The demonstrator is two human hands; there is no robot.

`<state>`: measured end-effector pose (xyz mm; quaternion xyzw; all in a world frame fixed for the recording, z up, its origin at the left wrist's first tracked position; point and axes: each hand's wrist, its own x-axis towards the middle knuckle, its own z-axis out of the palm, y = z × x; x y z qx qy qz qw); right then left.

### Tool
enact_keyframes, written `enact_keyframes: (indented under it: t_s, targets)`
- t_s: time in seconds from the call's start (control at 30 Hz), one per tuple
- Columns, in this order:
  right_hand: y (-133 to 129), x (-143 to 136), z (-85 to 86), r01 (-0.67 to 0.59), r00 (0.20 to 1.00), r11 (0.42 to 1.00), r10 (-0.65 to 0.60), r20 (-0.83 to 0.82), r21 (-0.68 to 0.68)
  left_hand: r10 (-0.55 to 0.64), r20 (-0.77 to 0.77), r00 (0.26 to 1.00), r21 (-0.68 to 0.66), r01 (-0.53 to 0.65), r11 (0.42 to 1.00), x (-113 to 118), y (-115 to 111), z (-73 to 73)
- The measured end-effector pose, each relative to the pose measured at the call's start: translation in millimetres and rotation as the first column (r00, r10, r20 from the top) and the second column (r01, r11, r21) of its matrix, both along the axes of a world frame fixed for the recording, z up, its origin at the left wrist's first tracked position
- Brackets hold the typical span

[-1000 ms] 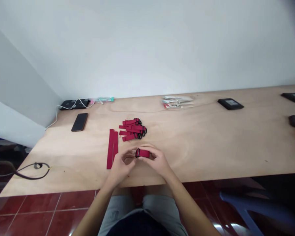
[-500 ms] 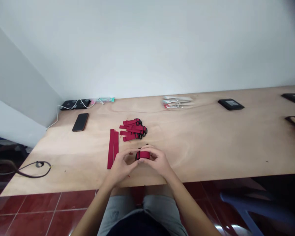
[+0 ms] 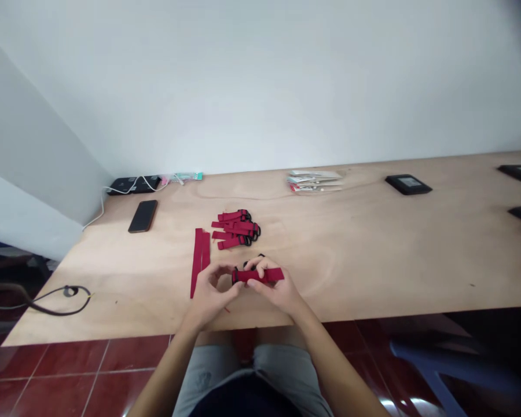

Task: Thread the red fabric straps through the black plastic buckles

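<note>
Close to the table's front edge, a red webbing strap [image 3: 272, 274] with a black buckle at its left end is held between both hands. My left hand [image 3: 213, 294] pinches the buckle end. My right hand [image 3: 278, 289] grips the strap's middle, and its flat loose end reaches right over the fingers. Another black piece [image 3: 248, 264] shows just behind the right fingertips, partly hidden. Flat red strips [image 3: 198, 255] lie by the left hand. Beyond the hands is a pile of red straps with black buckles [image 3: 234, 229].
A phone [image 3: 143, 216], black boxes [image 3: 132, 185] with a white cable, and a packet [image 3: 189, 176] are at the back left. Packaged items [image 3: 315, 180] lie by the wall. Black devices [image 3: 408, 184] stand to the right. A black cable [image 3: 56, 304] crosses the left edge.
The strap was curled in a loop at the buckle; now it lies straight, its end out to the right. A hand at the far right edge has gone from view.
</note>
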<state>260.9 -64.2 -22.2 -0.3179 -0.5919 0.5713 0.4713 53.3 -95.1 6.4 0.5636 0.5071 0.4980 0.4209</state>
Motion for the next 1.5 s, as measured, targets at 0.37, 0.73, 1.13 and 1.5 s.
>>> enact_keyframes:
  t_s: [0.37, 0.73, 1.13, 1.5]
  targets:
    - [4.3, 0.7, -2.7, 0.066, 0.997, 0.998, -0.065, 0.039, -0.012, -0.030, -0.164, 0.986, 0.241, 0.069, 0.968, 7.0, 4.0, 12.9]
    - [3.3, 6.6, 6.1, 0.046, 0.991, 0.999, -0.046, 0.128, 0.005, -0.028, -0.143, 0.989, 0.064, 0.038, 0.997, -23.1, -1.4, 20.8]
    - [8.3, 7.9, -11.0, 0.274, 0.962, 0.956, -0.273, 0.017, -0.108, 0.140, -0.002, 0.990, 0.093, -0.139, 0.986, -27.4, 2.6, 19.6]
    - [15.3, -5.6, -13.3, 0.276, 0.801, 0.897, -0.414, 0.432, 0.346, 0.365, 0.722, 0.588, -0.328, -0.174, 0.928, -12.5, 12.0, 3.6]
